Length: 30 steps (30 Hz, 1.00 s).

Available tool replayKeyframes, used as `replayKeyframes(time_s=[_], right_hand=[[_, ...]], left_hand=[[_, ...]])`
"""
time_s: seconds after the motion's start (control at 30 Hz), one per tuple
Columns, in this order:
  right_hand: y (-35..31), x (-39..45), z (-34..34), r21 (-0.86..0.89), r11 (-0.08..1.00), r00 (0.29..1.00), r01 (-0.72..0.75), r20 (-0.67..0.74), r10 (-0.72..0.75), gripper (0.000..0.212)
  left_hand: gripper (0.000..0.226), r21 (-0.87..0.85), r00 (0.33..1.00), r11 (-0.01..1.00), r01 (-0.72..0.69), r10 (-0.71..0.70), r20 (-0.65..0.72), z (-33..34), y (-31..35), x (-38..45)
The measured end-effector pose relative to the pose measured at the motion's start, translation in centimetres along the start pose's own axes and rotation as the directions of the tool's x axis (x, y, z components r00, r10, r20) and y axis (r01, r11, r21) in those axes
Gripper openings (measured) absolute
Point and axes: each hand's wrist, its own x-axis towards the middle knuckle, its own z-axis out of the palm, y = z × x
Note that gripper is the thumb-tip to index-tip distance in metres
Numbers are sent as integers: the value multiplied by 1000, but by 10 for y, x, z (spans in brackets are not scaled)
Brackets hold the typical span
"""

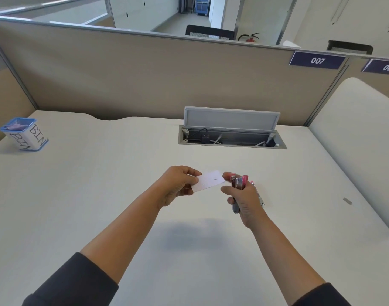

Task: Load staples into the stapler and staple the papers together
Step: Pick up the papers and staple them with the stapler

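Left hand (178, 186) pinches white papers (209, 183), two staples showing just past the thumb. Right hand (244, 200) grips pink stapler (238, 184), nose beside the papers' free edge, above desk (100, 195).

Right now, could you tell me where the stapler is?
Head view, right of centre: the right hand grips the pink stapler above the desk, beside the papers.

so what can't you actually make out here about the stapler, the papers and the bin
- Stapler, head view: the right hand wraps round it, hiding most of its body; whether staples are loaded cannot be told.
- Papers, head view: the left hand pinches one end, covering it; the sheet count is too small to tell, though two staple marks show.
- Bin, head view: its contents are blurred and mostly behind the rim.
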Motion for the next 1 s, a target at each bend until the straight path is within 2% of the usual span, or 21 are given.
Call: replayKeyframes(time_s=[0.1, 0.17, 0.27, 0.33, 0.4, 0.47, 0.53, 0.6, 0.63, 0.7, 0.77, 0.83, 0.93, 1.0], right_hand=[[-11, -4, 0, -65, 989, 990, 133, 51, -130, 27], [-15, -5, 0, -75, 977, 979, 200, 61, -195, 15], [-20, -6, 2, -81, 971, 974, 223, 55, -219, 2], [-19, -4, 3, -111, 974, 980, 197, 8, -197, 4], [-16, -1, 3, -127, 979, 986, 159, -39, -165, 11], [-11, 1, 2, -109, 987, 990, 114, -69, -122, 18], [-3, 2, 1, -96, 992, 994, 84, -67, -91, 22], [7, 4, 1, -102, 994, 998, 50, -30, -54, 22], [12, 4, 0, -94, 995, 1000, 21, -7, -22, 18], [25, 7, -7, -20, 996, 996, -84, 20, 85, 8], [40, 16, -25, 71, 976, 977, -204, -50, 208, 6], [51, 29, -53, 73, 965, 940, -251, -218, 261, 3], [63, 52, -103, -38, 962, 846, -269, -487, 217, 7], [72, 65, -132, -202, 924, 800, -326, -580, 155, 17]], left_hand=[[15, -62, 997, 997, 55, -51, 52, 3, 1, 0], [14, -103, 994, 991, 86, -78, 76, 4, 2, 0], [13, -150, 991, 984, 101, -86, 107, 4, 3, -1], [17, -156, 991, 983, 102, -87, 97, 4, 3, -2], [40, -148, 993, 984, 100, -89, 75, 3, -1, 0], [50, -133, 996, 990, 44, -32, 87, 3, -7, 0], [38, -43, 994, 996, -72, 75, 79, 4, -16, -1], [16, 72, 985, 983, -170, 170, -3, 6, -28, 1], [10, 85, 980, 979, -184, 189, -56, 6, -34, 3], [11, 19, 974, 985, -169, 170, -152, 4, -43, 4], [13, -79, 975, 990, -116, 98, -200, -3, -53, 6], [16, -147, 980, 988, -49, 19, -199, -12, -67, 5], [21, -207, 981, 978, 30, -68, -181, -17, -85, 4], [24, -225, 982, 972, 66, -104, -160, -15, -93, 3]])
